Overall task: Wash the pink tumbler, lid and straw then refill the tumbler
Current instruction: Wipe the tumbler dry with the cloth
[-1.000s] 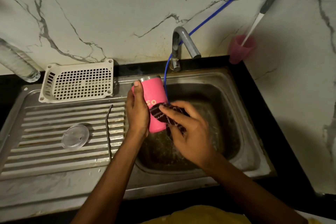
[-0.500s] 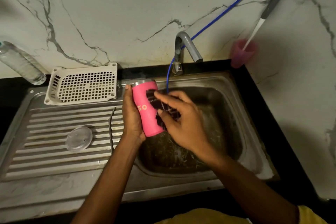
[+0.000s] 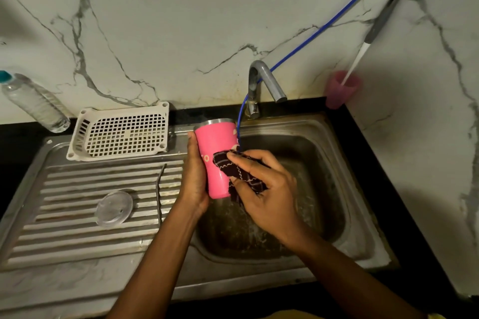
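My left hand (image 3: 195, 176) grips the pink tumbler (image 3: 216, 149) by its left side, holding it upright over the left edge of the sink basin (image 3: 324, 189). Its steel rim faces up. My right hand (image 3: 267, 191) presses a dark checked cloth (image 3: 239, 172) against the tumbler's lower right side. The clear round lid (image 3: 114, 208) lies flat on the ribbed drainboard (image 3: 64, 215). A thin metal straw (image 3: 158, 190) lies on the drainboard between the lid and my left hand.
A grey tap (image 3: 264, 83) stands behind the basin with a blue hose (image 3: 324, 26) running down past it. A white perforated basket (image 3: 120, 132) leans at the wall. A clear water bottle (image 3: 33, 102) stands far left. A pink cup (image 3: 340, 89) holding a brush sits at the back right corner.
The cloth in my right hand has slid from the tumbler's upper side down to its lower half. The tumbler stands more upright than before. Lid and straw have not moved.
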Demonstrator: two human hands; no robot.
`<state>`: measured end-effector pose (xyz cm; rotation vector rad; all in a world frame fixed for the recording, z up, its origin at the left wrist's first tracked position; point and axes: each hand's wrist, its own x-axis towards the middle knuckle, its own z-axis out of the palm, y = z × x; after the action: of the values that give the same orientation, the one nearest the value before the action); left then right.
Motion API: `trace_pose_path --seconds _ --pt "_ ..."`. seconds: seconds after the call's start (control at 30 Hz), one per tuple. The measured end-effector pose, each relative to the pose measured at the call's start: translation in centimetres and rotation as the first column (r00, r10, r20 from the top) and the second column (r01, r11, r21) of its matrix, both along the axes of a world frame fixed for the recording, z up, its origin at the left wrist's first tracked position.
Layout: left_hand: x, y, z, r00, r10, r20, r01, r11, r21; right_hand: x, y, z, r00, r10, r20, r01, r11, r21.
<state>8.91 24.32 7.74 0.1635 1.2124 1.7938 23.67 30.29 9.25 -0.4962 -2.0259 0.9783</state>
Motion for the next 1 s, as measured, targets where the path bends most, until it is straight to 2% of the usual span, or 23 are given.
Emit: trace_pose_path --seconds 0.1,0.17,0.23,0.4,0.5,0.57,0.67,0.87,1.0 --pt "0.1 -0.4 0.1 0.979 0.052 -0.199 -0.074 0.992 -0.103 -0.3 -0.7 -0.3 1.0 -0.013 0.011 0.013 1.0 -0.001" --pt "0.5 -0.5 -0.1 0.926 0.074 -0.369 -0.133 0.981 -0.138 -0.6 -0.9 -0.3 0.999 -0.011 0.035 0.01 1.0 0.008" --pt "0.9 -0.5 0.2 0.893 0.156 -0.422 -0.221 0.969 -0.11 -1.2 -0.6 0.0 0.999 -0.003 0.046 0.003 1.0 -0.004" --pt "0.7 -0.1 1.0 0.876 0.226 -0.427 -0.292 0.952 -0.095 -3.5 0.9 1.8 0.998 -0.042 0.046 0.042 0.999 0.008" --pt "0.7 -0.2 0.7 0.879 0.194 -0.435 -0.261 0.96 -0.101 -5.3 2.6 2.6 0.989 -0.104 0.107 0.089 0.986 0.139" --pt "0.9 -0.5 0.4 0.901 0.175 -0.398 -0.23 0.969 -0.094 -6.5 4.3 3.0 0.982 -0.124 0.142 0.107 0.987 0.123" --pt "1.2 -0.9 0.3 0.924 0.212 -0.318 -0.242 0.969 -0.057 -7.0 5.8 3.3 0.979 -0.035 0.202 0.033 0.999 0.017" --pt "1.0 -0.8 -0.2 0.927 0.343 -0.15 -0.352 0.935 -0.033 -1.5 1.4 0.8 0.957 0.094 0.273 -0.106 0.994 0.03" --pt "0.7 -0.5 -0.4 0.912 0.359 -0.197 -0.375 0.926 -0.051 2.4 -1.9 -2.2 0.964 0.107 0.245 -0.121 0.992 0.043"
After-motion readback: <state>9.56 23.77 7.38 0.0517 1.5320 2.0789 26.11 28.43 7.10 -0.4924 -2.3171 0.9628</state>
